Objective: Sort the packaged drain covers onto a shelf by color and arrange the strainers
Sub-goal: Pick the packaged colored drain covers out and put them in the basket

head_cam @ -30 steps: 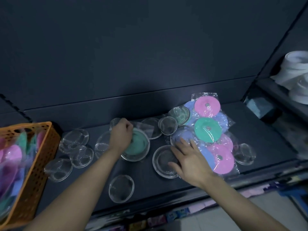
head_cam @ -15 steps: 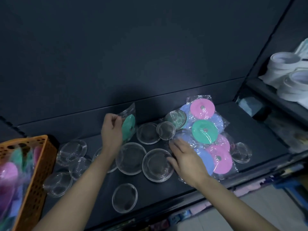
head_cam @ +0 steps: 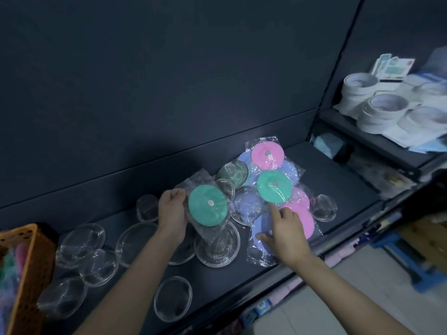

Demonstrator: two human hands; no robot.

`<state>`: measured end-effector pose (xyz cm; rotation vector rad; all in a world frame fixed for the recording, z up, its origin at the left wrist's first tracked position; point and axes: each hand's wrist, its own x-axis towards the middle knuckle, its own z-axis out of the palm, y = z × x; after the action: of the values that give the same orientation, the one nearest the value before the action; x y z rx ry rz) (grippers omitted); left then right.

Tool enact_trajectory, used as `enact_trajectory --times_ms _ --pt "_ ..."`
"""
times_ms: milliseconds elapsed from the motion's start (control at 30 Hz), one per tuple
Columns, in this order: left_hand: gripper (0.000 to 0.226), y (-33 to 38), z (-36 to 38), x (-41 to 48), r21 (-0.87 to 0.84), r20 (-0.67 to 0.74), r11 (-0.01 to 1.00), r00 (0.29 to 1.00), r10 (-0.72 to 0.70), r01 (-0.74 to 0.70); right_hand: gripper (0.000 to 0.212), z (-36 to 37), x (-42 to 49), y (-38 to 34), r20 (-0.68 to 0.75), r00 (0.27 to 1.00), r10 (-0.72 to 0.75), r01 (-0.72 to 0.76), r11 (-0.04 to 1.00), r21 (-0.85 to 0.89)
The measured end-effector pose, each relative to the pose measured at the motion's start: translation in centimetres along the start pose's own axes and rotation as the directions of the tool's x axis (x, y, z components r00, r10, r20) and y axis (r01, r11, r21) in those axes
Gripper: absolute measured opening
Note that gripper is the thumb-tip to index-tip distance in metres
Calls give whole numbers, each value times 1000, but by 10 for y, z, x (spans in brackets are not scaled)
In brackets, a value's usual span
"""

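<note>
Dark shelf [head_cam: 338, 180] carries the mixed pile of packaged covers [head_cam: 267, 154] at its right, with clear strainers [head_cam: 216, 245] scattered leftward. One bagged green cover [head_cam: 208, 208] hangs above the strainers, pinched at its edge by the left hand [head_cam: 172, 209], likely bound for the pile's green one. The right hand [head_cam: 286, 228], fingers spread, steadies that pile.

Nothing legible anywhere. Small white-and-green printed cards [head_cam: 393, 65], high and far to the right of the right hand [head_cam: 286, 229], carry print too blurred to read. Coloured label strips [head_cam: 262, 308] along the dark shelf [head_cam: 338, 184] front edge, just below that hand, are equally blurred.
</note>
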<state>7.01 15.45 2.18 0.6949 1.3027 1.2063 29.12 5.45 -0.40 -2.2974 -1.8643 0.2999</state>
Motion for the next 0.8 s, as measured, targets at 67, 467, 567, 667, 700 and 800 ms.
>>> enact_trajectory --times_ms 67,467,567,667,700,800 --pt "16 -4 3 -2 4 79 999 996 -44 44 73 -4 0 -4 11 999 41 -42 990 138" --pt "23 -18 16 -13 224 330 974 939 -100 25 92 -19 3 36 145 874 464 -485 807 337" --pt "23 -21 16 -13 318 327 948 936 -132 23 92 -18 5 33 154 847 509 -527 767 366" --pt "16 -21 18 -11 332 304 943 948 -94 -13 91 -15 10 40 243 807 538 -557 558 615" --pt "16 -20 19 -10 322 306 946 949 -76 -28 85 -14 11 43 258 809 528 -543 501 674" --pt "15 -15 19 -8 305 318 950 948 -32 -71 60 -29 6 37 282 824 492 -510 426 748"
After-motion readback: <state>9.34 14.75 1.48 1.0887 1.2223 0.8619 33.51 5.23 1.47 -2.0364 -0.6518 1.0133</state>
